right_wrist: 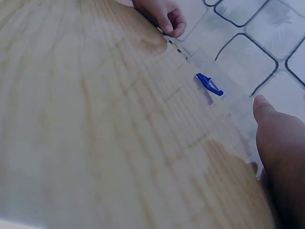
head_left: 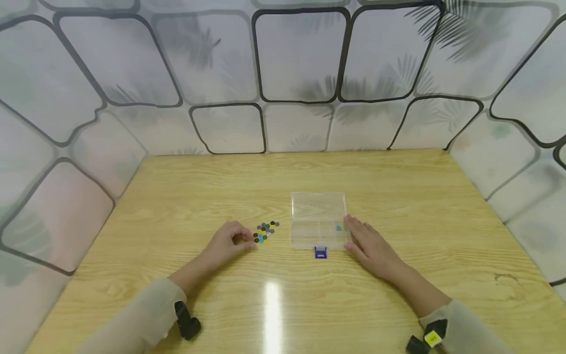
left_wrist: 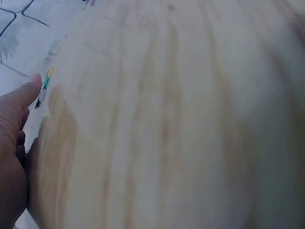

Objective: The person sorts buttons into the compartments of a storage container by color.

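My left hand is at the left edge of a cluster of small round colored discs, its fingers bent and the thumb near the index fingertip. Whether a disc is between those fingertips is not clear. The discs are black, grey, yellow, blue and green. To their right lies a clear plastic box with its lid raised and a blue latch at the front. One light-blue disc sits in its right compartment. My right hand rests against the box's right side, fingers extended.
The box and discs are on a wood-grain table. A pale patterned wall covering closes off the back and both sides. Wrist cameras are strapped to both sleeves, and a bright reflection shows on the table front.
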`<action>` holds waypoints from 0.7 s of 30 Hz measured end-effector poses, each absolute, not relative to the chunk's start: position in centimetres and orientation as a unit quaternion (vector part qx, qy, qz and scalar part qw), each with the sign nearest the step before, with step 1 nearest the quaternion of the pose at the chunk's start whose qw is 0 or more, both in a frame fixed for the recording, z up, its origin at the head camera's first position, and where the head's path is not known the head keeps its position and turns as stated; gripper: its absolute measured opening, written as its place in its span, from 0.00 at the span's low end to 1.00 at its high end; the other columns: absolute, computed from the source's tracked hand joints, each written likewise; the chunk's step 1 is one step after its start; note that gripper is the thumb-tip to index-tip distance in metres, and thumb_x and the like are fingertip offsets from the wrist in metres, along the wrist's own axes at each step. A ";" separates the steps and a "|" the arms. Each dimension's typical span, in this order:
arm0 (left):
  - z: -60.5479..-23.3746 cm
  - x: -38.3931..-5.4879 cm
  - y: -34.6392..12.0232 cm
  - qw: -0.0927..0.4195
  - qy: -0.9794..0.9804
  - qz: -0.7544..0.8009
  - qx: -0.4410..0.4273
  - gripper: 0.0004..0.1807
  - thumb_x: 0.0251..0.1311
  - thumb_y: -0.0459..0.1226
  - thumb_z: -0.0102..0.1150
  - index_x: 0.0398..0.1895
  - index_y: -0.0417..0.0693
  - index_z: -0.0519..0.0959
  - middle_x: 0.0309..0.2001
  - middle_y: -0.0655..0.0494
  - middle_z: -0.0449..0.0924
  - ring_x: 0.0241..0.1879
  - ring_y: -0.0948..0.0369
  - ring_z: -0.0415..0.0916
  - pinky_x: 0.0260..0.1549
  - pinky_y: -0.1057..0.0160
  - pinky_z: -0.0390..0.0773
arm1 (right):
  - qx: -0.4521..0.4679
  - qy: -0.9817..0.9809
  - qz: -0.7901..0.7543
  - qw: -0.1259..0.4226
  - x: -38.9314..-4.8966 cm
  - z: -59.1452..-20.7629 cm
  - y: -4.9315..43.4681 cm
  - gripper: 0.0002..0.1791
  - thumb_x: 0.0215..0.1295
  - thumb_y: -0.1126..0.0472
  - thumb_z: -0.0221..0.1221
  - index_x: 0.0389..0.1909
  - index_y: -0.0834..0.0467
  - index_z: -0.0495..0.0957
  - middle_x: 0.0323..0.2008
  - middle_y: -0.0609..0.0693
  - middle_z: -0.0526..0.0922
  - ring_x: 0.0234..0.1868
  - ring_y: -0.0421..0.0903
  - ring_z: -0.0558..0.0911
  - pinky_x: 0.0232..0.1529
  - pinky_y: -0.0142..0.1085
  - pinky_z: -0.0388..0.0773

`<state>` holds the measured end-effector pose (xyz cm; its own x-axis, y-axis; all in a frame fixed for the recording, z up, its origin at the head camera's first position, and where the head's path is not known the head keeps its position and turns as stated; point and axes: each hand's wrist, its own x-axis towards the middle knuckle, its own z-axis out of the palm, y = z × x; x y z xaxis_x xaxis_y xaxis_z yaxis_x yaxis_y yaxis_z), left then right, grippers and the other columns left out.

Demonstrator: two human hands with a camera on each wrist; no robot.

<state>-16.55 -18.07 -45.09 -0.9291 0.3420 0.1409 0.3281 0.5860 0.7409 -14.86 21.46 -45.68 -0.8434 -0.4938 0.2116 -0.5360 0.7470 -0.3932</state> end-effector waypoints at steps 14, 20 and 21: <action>-45.8 -16.2 -17.7 -0.048 0.906 0.365 0.209 0.07 0.47 0.40 0.73 0.26 0.54 0.82 0.26 0.67 0.71 0.31 0.65 0.62 0.32 0.67 0.65 | 0.275 -0.934 0.226 0.042 -14.9 -45.8 21.4 0.35 0.72 0.52 0.49 0.72 0.63 0.49 0.71 0.60 0.56 0.70 0.59 0.58 0.68 0.52 0.50; -45.7 -16.1 -17.7 -0.044 0.908 0.355 0.219 0.06 0.49 0.40 0.71 0.25 0.55 0.81 0.25 0.68 0.69 0.31 0.65 0.62 0.32 0.67 0.65 | 0.279 -0.931 0.229 0.052 -14.7 -45.5 21.4 0.35 0.72 0.53 0.50 0.72 0.64 0.51 0.70 0.61 0.57 0.69 0.60 0.59 0.67 0.53 0.51; -45.7 -16.1 -17.7 -0.042 0.909 0.353 0.219 0.06 0.50 0.40 0.71 0.25 0.55 0.81 0.25 0.68 0.69 0.31 0.65 0.62 0.32 0.67 0.65 | 0.278 -0.932 0.228 0.051 -14.7 -45.5 21.4 0.35 0.72 0.53 0.50 0.72 0.64 0.51 0.70 0.61 0.57 0.69 0.60 0.59 0.67 0.53 0.51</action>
<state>-16.12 -17.69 -45.70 -0.9009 0.3678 0.2303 0.4268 0.6546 0.6240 -14.75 21.40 -45.54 -0.8405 -0.4946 0.2211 -0.5408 0.7415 -0.3972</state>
